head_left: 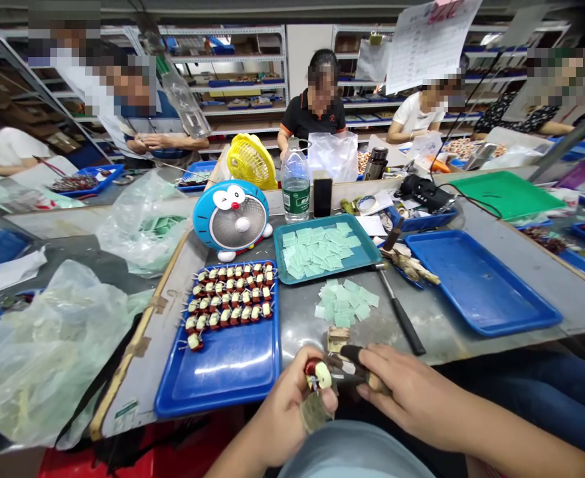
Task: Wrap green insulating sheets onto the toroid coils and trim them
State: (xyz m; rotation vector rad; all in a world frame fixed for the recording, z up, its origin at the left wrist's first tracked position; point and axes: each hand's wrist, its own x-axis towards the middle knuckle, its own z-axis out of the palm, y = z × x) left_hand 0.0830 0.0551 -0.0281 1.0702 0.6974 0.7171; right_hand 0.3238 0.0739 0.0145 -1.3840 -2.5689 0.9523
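Left hand (pixel 288 393): we hold the coil (pixel 319 375) pinched
Right hand (pixel 402 378): its grip we cannot tell
Coil: left of right hand

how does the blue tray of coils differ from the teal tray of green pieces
The blue tray holds coils in rows; the teal tray holds scattered green pieces. The blue tray lies nearer the left hand; the teal tray sits farther back. Both have raised rims.

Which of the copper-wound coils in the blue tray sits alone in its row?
The front-left coil, closest to the tray's bare front part; the other coils stand behind it in rows of several.
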